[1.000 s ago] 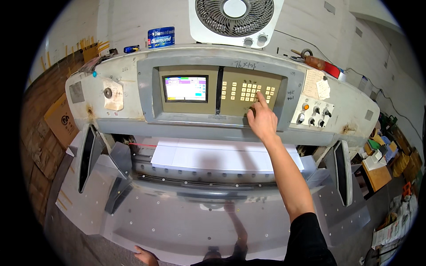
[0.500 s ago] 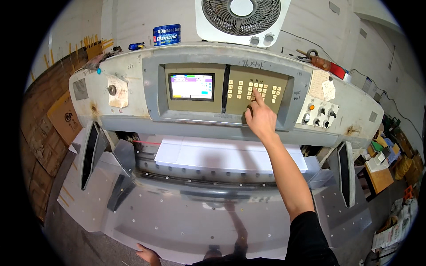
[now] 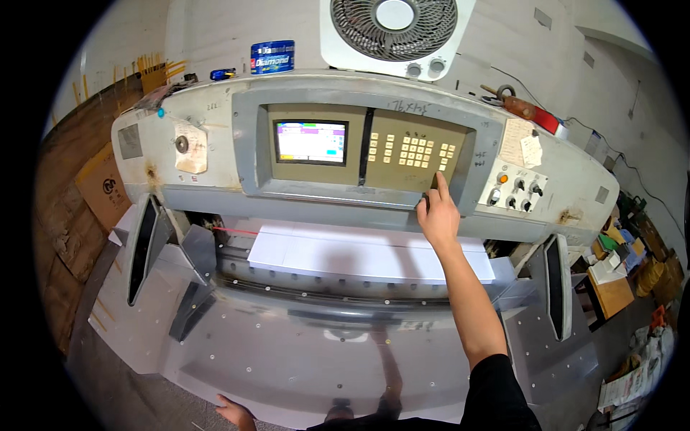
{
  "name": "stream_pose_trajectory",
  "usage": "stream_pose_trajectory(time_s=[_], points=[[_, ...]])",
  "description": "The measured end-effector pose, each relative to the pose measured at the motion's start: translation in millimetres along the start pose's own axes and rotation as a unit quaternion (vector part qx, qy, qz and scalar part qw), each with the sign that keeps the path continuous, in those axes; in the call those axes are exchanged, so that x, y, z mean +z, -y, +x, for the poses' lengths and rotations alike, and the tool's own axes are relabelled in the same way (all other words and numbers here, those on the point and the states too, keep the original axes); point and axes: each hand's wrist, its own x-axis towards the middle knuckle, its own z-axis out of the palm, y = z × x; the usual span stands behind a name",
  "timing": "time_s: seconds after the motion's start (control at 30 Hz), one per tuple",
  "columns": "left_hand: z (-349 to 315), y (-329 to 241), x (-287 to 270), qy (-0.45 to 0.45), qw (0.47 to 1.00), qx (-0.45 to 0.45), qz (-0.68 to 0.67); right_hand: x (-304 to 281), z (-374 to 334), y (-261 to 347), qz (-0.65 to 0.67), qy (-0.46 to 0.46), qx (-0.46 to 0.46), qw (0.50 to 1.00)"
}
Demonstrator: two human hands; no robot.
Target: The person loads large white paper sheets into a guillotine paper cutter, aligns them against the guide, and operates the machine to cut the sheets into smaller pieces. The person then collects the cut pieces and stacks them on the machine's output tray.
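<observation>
My right hand [image 3: 440, 212] reaches up to the keypad [image 3: 417, 152] of a large grey paper-cutting machine. Its index finger points at the lowest key of the right-hand column, the other fingers are bent, and nothing is held. To the keypad's left, a lit screen [image 3: 310, 142] shows a mostly white and purple display. Below the panel lies a white paper stack [image 3: 345, 255] in the machine's opening. Low at the left, my left hand [image 3: 236, 414] rests at the front edge of the shiny metal table [image 3: 287, 359], fingers extended and without any object in them.
On top of the machine stand a white box fan [image 3: 394, 29] and a blue tin [image 3: 272, 57]. Knobs and an orange lamp fill a switch panel [image 3: 514, 188] at the right. Grey guards [image 3: 559, 287] flank the opening. Clutter lies along the right side.
My right hand has moved right and down, from the middle block of keys to the right-hand column. My left hand stays at the table edge. The view has shifted slightly.
</observation>
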Motion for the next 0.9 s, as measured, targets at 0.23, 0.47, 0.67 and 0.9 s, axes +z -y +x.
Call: stream_pose_trajectory(time_s=[0.23,0.47,0.67,0.9], points=[[-16.5,-37.3,-13.4,-0.027,0.968,0.018,0.248,-10.8,6.9,-9.0,-0.068,0.07,0.017,0.995],[-4.1,-26.2,-13.1,-0.031,0.96,0.028,0.278,-16.4,-31.3,12.5,0.056,0.016,0.053,0.997],[5.5,-2.5,-6.2,-0.046,0.966,0.042,0.251,-27.3,-263.6,36.6,0.219,0.189,0.163,0.944],[-11.1,-25.2,-7.5,0.017,0.999,-0.012,0.035,-148.9,-436.0,41.6,0.001,0.291,0.331,0.898]])
